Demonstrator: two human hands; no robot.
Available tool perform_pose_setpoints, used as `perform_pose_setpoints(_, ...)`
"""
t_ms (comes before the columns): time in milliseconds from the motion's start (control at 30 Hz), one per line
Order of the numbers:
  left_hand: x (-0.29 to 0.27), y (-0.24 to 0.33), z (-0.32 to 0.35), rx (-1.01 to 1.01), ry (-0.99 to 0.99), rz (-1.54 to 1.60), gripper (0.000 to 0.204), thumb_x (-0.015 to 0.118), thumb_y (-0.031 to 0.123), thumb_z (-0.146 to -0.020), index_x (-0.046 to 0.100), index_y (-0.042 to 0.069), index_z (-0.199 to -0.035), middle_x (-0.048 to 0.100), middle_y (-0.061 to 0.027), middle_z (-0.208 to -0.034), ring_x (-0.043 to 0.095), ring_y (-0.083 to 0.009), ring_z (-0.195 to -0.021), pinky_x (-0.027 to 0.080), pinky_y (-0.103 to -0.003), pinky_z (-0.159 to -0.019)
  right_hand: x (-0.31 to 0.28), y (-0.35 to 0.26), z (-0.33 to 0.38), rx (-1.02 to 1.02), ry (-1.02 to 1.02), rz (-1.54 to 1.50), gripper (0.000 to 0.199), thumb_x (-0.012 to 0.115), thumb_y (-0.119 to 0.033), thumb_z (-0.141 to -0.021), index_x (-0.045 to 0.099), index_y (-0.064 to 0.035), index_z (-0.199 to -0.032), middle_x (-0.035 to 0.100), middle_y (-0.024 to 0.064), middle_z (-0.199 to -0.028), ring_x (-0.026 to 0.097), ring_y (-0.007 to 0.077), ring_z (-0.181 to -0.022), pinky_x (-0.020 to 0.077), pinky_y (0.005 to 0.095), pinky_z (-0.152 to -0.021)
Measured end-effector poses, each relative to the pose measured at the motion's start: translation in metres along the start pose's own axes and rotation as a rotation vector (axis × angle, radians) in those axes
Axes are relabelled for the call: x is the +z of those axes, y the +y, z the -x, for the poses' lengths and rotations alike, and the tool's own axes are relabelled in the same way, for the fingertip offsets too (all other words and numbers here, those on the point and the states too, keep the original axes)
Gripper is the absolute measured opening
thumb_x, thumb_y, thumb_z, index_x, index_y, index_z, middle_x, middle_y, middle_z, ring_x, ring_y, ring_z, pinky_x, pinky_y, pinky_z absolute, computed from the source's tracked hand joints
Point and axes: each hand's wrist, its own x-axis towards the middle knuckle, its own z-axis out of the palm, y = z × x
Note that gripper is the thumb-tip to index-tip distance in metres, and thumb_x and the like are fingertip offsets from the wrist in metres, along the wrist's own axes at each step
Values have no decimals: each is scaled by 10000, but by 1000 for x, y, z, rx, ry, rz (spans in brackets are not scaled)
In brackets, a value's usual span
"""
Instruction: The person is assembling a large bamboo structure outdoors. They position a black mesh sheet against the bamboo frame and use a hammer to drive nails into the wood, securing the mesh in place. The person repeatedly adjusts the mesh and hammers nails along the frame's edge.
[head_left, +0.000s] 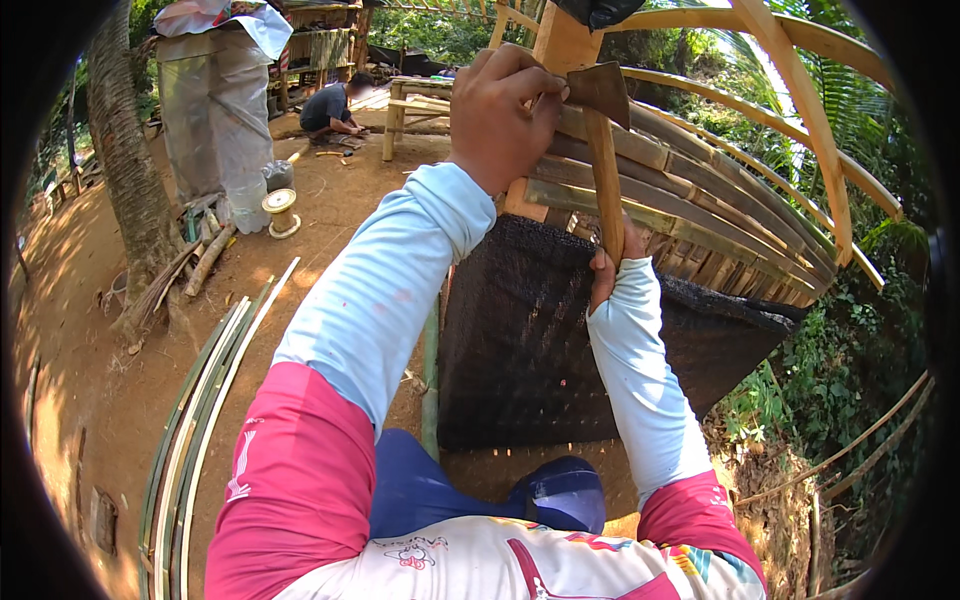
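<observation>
The hatchet [603,130] had a dark rusty head and a pale wooden handle, raised upright before the bamboo slats [690,200]. The right hand [608,262] grasped its handle low; the left hand [503,110] was clenched over the top slat beside the head.

You've got long pale blue under-sleeves on both arms, snug and a bit wrinkled, running right down to the wrists, so your left hand [500,115] and right hand [603,268] are bare, no gloves. Over those sits a short-sleeved jersey with bright pink sleeves; the left one has a small white marking near the hem. The chest part is white with pink trim and some colourful cartoon-ish print. Below that, dark blue trousers show at the knees.
</observation>
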Motion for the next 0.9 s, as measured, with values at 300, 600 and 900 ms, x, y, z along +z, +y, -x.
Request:
perform_pose_setpoints(300,0,-3,1,6,9,-20,49,756,102,-734,719,81,-759,636,-30,-819,611,-229,-800,463,-355,-706,0,-16,3,-7,25,-117,430,432,-161,-1008,381,-103,-1431,520,-1,-862,438,43,-664,379,180,-587)
perform_pose_setpoints(600,3,-4,2,-22,0,15,33,742,112,-741,723,96,-762,626,-28,-810,606,-230,-805,456,-364,-719,8,6,-3,-90,99,-205,417,444,-120,-999,410,-86,-1413,532,20,-939,461,54,-744,398,183,-643)
perform_pose_setpoints(900,3,-1,1,-12,12,14,48,753,100,-743,725,78,-776,636,-41,-818,614,-233,-782,468,-357,-684,-2,3,1,-91,86,30,402,464,-68,-995,441,-100,-1395,543,36,-944,497,73,-736,441,196,-675)
